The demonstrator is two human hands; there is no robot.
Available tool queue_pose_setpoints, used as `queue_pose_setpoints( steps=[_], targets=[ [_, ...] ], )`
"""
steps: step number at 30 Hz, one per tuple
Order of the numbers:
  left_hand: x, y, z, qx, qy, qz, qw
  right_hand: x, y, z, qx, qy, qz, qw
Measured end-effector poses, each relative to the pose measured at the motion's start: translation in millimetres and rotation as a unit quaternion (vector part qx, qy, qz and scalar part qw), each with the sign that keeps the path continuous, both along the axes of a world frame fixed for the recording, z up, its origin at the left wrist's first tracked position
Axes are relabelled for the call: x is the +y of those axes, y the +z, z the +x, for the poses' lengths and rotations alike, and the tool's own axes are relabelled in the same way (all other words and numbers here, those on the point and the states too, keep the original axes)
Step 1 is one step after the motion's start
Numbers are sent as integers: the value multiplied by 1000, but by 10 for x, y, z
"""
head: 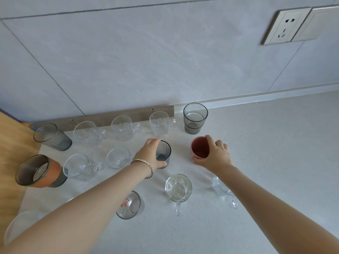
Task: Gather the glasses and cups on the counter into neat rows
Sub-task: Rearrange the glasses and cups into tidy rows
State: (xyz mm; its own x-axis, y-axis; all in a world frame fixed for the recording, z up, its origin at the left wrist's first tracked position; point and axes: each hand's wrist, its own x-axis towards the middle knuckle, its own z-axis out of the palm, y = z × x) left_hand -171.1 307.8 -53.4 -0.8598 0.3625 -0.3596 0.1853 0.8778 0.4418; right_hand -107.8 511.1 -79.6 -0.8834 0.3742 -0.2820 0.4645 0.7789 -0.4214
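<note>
My left hand (149,153) grips a dark ribbed glass (163,152) standing mid-counter. My right hand (213,154) holds a pink cup (199,147) to its right. Along the wall stand a grey ribbed tumbler (52,137), three clear handled cups (88,132) (122,127) (160,123) and a smoky glass (195,118). A second row holds a grey glass with an orange band (40,171), a clear mug (79,167) and a clear cup (118,157). Nearer me are a clear mug (178,187), a glass with red print (129,205) and a mug (224,192) partly hidden under my right arm.
A white speckled counter (266,143) stretches bare to the right. A wooden surface (12,143) borders it on the left. A pale round object (20,224) lies at the lower left, under my left arm. A wall socket (286,26) sits high on the tiled wall.
</note>
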Motion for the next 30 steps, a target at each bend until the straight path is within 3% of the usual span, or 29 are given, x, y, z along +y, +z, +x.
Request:
queue_pose_setpoints(
  steps=[4,10,15,20,24,30],
  targets=[
    [13,-11,6,-6,11,14,1000,-56,80,32,-30,20,56,998],
    [10,-26,27,0,12,38,999,-292,223,198,41,63,106,991],
    [-121,-33,96,-17,27,86,996,-636,350,273,32,110,113,987],
    [-675,145,257,-9,39,64,997,-1069,438,154,47,145,74,986],
    [-1367,269,405,38,1,58,998,-1357,451,-189,-35,84,50,995],
    [-2046,307,491,46,104,30,993,-1419,319,-362,-43,-26,29,998]
  ],
)
